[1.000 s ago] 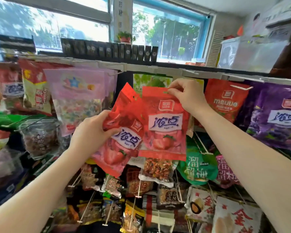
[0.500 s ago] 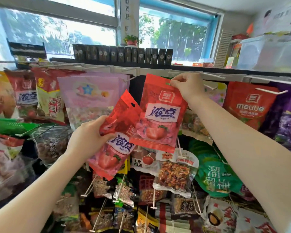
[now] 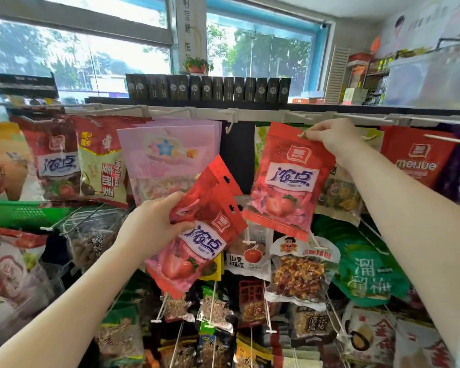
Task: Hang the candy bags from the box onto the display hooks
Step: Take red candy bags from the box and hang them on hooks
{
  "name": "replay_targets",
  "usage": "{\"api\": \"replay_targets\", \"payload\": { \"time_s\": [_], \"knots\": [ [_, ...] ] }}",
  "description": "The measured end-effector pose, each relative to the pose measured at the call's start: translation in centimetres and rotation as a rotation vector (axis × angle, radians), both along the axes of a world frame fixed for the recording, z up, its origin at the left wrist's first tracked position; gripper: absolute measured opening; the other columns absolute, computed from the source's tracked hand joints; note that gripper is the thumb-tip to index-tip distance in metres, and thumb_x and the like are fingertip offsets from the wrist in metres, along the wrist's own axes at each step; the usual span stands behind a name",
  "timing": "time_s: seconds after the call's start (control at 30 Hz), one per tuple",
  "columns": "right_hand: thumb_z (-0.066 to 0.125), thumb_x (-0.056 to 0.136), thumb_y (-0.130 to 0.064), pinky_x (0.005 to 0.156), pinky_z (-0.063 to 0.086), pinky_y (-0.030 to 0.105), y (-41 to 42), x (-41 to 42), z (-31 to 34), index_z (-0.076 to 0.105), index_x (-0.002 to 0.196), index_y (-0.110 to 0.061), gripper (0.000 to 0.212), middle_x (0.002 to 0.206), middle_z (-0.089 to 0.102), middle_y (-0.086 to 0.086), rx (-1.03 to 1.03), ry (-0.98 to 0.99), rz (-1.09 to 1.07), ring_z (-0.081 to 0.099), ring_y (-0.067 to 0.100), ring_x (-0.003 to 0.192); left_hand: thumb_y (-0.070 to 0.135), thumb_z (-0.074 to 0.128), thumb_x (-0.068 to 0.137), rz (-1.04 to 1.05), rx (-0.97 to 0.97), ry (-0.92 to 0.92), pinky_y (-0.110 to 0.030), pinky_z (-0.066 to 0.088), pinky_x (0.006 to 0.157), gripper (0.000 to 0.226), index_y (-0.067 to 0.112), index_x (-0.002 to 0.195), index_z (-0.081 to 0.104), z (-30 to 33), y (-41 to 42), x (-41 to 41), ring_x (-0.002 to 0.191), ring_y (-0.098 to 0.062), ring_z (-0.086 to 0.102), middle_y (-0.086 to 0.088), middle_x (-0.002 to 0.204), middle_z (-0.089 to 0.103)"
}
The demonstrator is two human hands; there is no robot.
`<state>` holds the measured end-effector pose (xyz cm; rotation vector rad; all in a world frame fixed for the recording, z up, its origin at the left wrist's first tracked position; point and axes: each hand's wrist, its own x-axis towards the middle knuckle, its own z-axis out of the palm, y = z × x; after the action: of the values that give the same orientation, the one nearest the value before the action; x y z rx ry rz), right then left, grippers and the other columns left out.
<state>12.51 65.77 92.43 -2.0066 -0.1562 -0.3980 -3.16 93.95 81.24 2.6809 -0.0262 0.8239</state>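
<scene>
Up at the top rail, the right hand (image 3: 329,136) pinches a red candy bag (image 3: 287,179) by its header while the left hand (image 3: 152,224) grips spare bags (image 3: 205,227); best to level the punched hole with a bare hook (image 3: 230,126) before sliding on.

single head view, close to display rack (image 3: 250,112), facing forward, slightly upward toward windows (image 3: 77,59).

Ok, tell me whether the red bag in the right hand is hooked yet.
Cannot tell: right hand pinches the red bag's top, hiding any hook.
</scene>
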Motion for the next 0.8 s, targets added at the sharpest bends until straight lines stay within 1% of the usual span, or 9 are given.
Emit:
{"api": "replay_targets", "payload": {
  "time_s": [0.1,0.23,0.37,0.43,0.5,0.57,0.6,0.7,0.8],
  "knots": [
    [0.065,0.084,-0.021,0.078,0.052,0.034,1.3,1.3,-0.6,0.070,0.089,-0.014,0.010,0.098,0.069,0.008,-0.130,-0.160,-0.178,0.063,0.022,0.085,0.040,0.073,0.073,-0.035,-0.041,0.013,-0.034,0.051,0.078,0.056,0.020,0.122,0.054,-0.2,0.8,0.0,0.094,-0.022,0.064,0.000,0.106,0.068],
    [0.056,0.090,-0.023,0.076,0.040,0.028,2.4,2.2,-1.5,0.068,0.103,-0.011,0.021,0.110,0.067,0.008,-0.306,-0.248,-0.333,0.060,0.025,0.102,0.042,0.074,0.071,-0.096,-0.087,0.035,-0.036,0.052,0.080,0.056,0.021,0.120,0.056,-0.9,1.2,0.1,0.092,-0.018,0.065,0.004,0.104,0.069],
    [0.050,0.093,-0.023,0.097,0.040,0.038,2.6,2.1,-2.9,0.058,0.118,-0.013,0.028,0.125,0.056,0.009,-0.340,-0.331,-0.456,0.048,0.028,0.118,0.038,0.076,0.070,-0.189,-0.221,0.025,-0.032,0.051,0.083,0.052,0.023,0.116,0.059,-1.5,0.2,0.7,0.091,-0.011,0.065,0.011,0.099,0.068],
    [0.051,0.092,-0.019,0.100,0.036,0.035,2.6,1.0,-3.4,0.053,0.117,-0.010,0.027,0.126,0.049,0.010,-0.313,-0.446,-0.477,0.044,0.025,0.119,0.035,0.077,0.068,-0.235,-0.338,0.015,-0.024,0.047,0.082,0.051,0.024,0.115,0.060,-1.6,-0.8,1.3,0.090,-0.004,0.063,0.017,0.096,0.066],
    [0.050,0.091,-0.016,0.086,0.041,0.026,2.4,-0.6,-4.1,0.052,0.107,-0.008,0.018,0.113,0.052,0.007,-0.246,-0.517,-0.377,0.049,0.020,0.105,0.034,0.079,0.067,-0.269,-0.427,-0.011,-0.019,0.046,0.079,0.048,0.027,0.112,0.061,-1.5,-2.0,2.1,0.085,0.004,0.062,0.019,0.093,0.066],
    [0.050,0.092,-0.018,0.069,0.039,0.018,2.2,-2.0,-5.1,0.054,0.099,-0.008,0.013,0.097,0.055,0.000,-0.216,-0.448,-0.187,0.050,0.014,0.088,0.030,0.079,0.068,-0.313,-0.511,-0.039,-0.009,0.045,0.073,0.041,0.031,0.105,0.061,-1.3,-3.4,3.0,0.078,0.013,0.060,0.024,0.087,0.065],
    [0.049,0.093,-0.020,0.067,0.039,0.018,2.0,-2.5,-5.6,0.057,0.095,-0.010,0.012,0.091,0.056,-0.002,-0.218,-0.389,-0.082,0.051,0.012,0.085,0.029,0.079,0.068,-0.325,-0.554,-0.049,-0.003,0.043,0.069,0.038,0.032,0.101,0.060,-1.2,-4.1,3.4,0.075,0.016,0.060,0.026,0.084,0.064],
    [0.050,0.093,-0.024,0.080,0.047,0.035,0.9,-4.0,-6.6,0.065,0.083,-0.013,0.021,0.085,0.066,0.000,-0.229,-0.265,0.167,0.060,0.018,0.083,0.028,0.079,0.069,-0.333,-0.674,-0.092,0.001,0.042,0.065,0.034,0.032,0.098,0.061,-1.2,-5.7,4.4,0.076,0.014,0.061,0.022,0.085,0.066],
    [0.056,0.090,-0.023,0.088,0.048,0.035,-0.4,-4.6,-6.8,0.066,0.097,-0.015,0.015,0.098,0.067,-0.001,-0.356,-0.233,0.256,0.062,0.018,0.094,0.027,0.078,0.070,-0.337,-0.772,-0.115,-0.001,0.044,0.065,0.032,0.034,0.096,0.061,-1.3,-6.9,5.2,0.077,0.010,0.063,0.019,0.088,0.068]
  ]
}}
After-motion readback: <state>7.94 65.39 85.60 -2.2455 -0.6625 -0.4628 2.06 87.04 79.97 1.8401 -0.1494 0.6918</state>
